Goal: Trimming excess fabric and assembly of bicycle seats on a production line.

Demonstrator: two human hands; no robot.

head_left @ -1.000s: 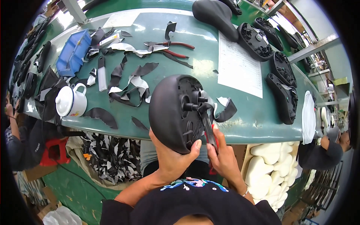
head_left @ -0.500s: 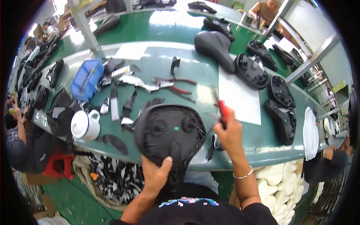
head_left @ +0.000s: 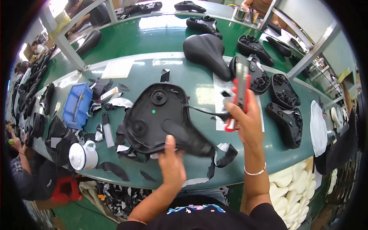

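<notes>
My left hand (head_left: 172, 165) grips a black bicycle saddle (head_left: 147, 111) by its near side, thumb on top and fingers partly hidden underneath. The saddle is underside up, its narrow nose pointing right and towards me. My right hand (head_left: 247, 119) is closed round a red and grey hand tool (head_left: 241, 86), which looks like a utility knife; its far end is blurred. A thin black strip (head_left: 205, 111) stretches from the saddle's edge to my right thumb, where it seems pinched. Black offcuts (head_left: 226, 155) lie around the saddle on the green table (head_left: 199, 172).
Several other saddles (head_left: 287, 124) lie at the right and far side, with white paper (head_left: 258, 115) partly under my right hand. A blue bin (head_left: 76, 105) and a white enamel mug (head_left: 84, 155) stand left. Metal posts (head_left: 71, 50) rise beyond. Pale foam pieces (head_left: 287, 188) are below right.
The saddle has turned so its nose swings from towards me to the right. My right hand has moved right and away, the strip now stretched to it. The view has shifted slightly.
</notes>
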